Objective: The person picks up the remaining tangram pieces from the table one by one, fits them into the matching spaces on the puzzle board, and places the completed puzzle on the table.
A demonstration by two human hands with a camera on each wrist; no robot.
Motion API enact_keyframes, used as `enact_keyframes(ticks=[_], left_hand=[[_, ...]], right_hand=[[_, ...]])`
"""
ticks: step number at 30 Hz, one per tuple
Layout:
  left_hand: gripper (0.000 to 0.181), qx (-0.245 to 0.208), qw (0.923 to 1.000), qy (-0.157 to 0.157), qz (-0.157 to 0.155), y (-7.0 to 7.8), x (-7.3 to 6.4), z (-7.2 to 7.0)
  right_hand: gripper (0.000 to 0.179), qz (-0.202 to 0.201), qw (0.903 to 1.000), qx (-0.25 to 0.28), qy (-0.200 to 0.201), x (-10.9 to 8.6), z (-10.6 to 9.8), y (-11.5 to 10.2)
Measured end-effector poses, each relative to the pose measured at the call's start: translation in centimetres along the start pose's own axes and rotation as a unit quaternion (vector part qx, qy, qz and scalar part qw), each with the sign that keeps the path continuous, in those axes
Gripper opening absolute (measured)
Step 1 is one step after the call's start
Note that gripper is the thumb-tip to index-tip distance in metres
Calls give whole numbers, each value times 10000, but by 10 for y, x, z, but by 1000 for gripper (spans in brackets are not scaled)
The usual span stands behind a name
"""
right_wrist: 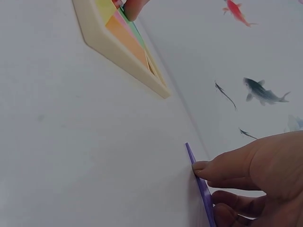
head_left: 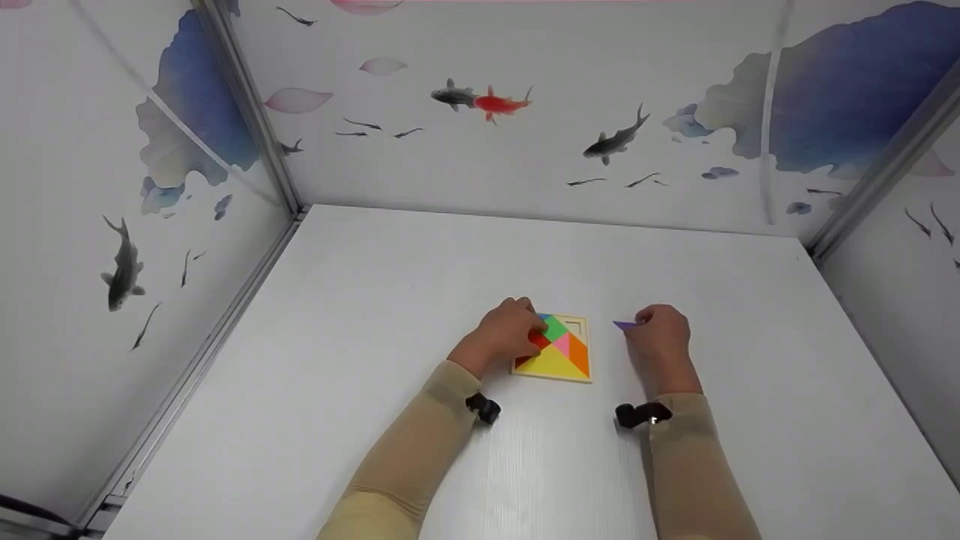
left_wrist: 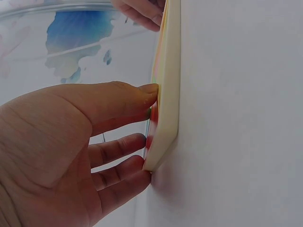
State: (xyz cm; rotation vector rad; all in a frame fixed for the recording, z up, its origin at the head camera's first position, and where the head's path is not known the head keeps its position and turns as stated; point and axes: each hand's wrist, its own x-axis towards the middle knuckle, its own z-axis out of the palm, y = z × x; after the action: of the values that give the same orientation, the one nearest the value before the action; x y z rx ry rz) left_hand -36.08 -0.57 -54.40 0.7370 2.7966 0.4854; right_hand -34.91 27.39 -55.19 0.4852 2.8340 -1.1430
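Note:
A square tangram puzzle in a pale wooden tray lies on the white table, with yellow, orange, pink, green, red and blue pieces in it. A bare recess shows at its upper right corner. My left hand rests on the tray's left side; in the left wrist view its thumb and fingertips press along the tray's face and edge. To the right of the tray, my right hand pinches a thin purple tangram piece between thumb and fingers. The right wrist view shows this purple piece edge-on, close over the table.
The white table spreads around the tray. White walls printed with fish and blue leaves stand at the back and both sides, joined by metal posts. Each wrist wears a small black camera.

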Motion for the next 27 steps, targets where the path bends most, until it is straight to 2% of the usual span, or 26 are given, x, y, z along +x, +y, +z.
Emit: enact_keyframes(ticks=[5,12,21,27], left_hand=[[43,66,10000,24,52,-1,1,1],[43,27,10000,22,2,-2,2,3],[42,-73,9999,35,-77,-1,1,3],[40,19,10000,56,50,-2,1,3]], right_hand=[[34,-48,10000,63,9,0,-1,1],[32,140,9997,178,-29,-1,0,-4],[30,-49,9998,101,167,1,1,-2],[31,-36,9995,218,211,-1,0,-1]])
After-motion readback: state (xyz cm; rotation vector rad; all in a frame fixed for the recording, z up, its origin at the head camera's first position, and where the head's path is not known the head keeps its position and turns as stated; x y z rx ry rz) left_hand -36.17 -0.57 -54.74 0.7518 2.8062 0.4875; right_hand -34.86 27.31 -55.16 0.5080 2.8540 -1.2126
